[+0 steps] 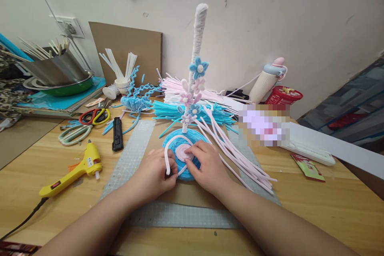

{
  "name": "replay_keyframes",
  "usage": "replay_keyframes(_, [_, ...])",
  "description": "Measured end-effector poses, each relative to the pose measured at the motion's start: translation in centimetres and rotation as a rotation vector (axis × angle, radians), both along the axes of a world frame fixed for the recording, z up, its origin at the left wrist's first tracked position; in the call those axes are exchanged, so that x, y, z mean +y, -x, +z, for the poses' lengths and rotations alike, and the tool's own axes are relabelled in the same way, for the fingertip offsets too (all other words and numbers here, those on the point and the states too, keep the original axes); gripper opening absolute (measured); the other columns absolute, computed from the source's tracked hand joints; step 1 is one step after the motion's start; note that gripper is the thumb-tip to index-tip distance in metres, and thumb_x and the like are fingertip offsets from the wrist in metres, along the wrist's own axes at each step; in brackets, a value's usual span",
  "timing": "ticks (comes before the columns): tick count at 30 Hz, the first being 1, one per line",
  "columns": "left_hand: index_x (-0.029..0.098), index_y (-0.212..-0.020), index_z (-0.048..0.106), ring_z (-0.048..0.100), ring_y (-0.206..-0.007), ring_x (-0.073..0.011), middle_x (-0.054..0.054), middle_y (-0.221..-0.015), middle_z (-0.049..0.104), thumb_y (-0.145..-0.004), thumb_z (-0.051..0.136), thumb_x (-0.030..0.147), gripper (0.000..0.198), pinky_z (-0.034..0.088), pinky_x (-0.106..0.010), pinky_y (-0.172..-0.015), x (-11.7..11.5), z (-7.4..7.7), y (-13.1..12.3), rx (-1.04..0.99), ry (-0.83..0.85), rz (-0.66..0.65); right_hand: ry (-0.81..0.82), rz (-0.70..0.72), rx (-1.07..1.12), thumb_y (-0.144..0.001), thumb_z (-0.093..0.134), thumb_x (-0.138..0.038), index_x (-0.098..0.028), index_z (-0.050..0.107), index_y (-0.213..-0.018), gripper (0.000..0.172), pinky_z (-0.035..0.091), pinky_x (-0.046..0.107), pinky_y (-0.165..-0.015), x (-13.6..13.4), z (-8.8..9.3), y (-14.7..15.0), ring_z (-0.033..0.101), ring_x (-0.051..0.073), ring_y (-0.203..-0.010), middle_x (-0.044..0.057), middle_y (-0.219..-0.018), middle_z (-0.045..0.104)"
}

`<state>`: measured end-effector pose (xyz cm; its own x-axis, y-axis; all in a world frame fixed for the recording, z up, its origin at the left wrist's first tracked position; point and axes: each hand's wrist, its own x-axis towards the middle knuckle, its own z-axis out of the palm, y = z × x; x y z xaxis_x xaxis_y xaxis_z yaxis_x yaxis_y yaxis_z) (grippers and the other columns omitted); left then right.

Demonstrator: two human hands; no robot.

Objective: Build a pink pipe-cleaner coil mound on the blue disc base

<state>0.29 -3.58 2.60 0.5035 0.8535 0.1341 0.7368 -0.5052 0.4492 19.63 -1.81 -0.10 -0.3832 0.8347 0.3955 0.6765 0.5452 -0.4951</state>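
Craft workspace, wooden table point(45, 160), yellow glue gun point(87, 164), scissors point(72, 143), cutting mat point(186, 217), pipe-cleaner bundles point(168, 111)

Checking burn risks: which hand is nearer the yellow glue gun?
Left. The left hand is right of the glue gun; the right hand is farther, touching the pink coil.

wooden table point(24, 180) | on it: cutting mat point(186, 217) | yellow glue gun point(90, 161) | small packet point(309, 167)

fuzzy, matt blue coil point(197, 137) and pink disc point(181, 153) at centre; smooth, grained wood counter point(333, 208) across the lower frame; glossy yellow plastic glue gun point(91, 159) lower left; shiny metal bowl point(60, 69) and matt brown cardboard point(132, 48) upper left.
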Motion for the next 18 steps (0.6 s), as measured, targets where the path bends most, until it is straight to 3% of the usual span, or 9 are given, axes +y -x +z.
replay_keyframes(9, [0.02, -0.07, 0.063, 0.056, -0.079, -0.0172, 0.0, -0.079, 0.062, -0.073, 0.058, 0.015, 0.008, 0.036, -0.032, -0.075, -0.1, 0.1, 0.3, 0.009, 0.005, -0.039, 0.0, -0.003, 0.004, -0.085, 0.057, -0.024, -0.02, 0.065, -0.091, 0.01, 0.041, 0.037, -0.081, 0.1, 0.1, 0.1, 0.055, 0.022, -0.09, 0.005, -0.092, 0.06])
replay_keyframes(14, [0.019, -0.067, 0.061, 0.057, -0.082, -0.019, -0.001, -0.078, 0.063, -0.074, 0.058, 0.016, 0.009, 0.036, -0.032, -0.077, 0.9, 0.7, 1.1, 0.026, -0.018, 0.1, -0.005, 0.004, 0.003, -0.086, 0.058, -0.025, -0.02, 0.065, -0.091, 0.01, 0.041, 0.037, -0.082, 0.0, 0.0, 0.0, 0.055, 0.022, -0.09, 0.005, -0.092, 0.06])
replay_keyframes(18, [0.019, -0.067, 0.06, 0.058, -0.083, -0.0196, -0.002, -0.081, 0.063, -0.075, 0.057, 0.016, 0.009, 0.037, -0.031, -0.075, 1.6, 1.4, 1.2, 0.054, -0.007, 0.129, -0.013, 0.004, 0.002, -0.085, 0.06, -0.029, -0.02, 0.065, -0.09, 0.011, 0.041, 0.038, -0.082, 0.0, 0.0, 0.0, 0.055, 0.022, -0.09, 0.005, -0.091, 0.059])
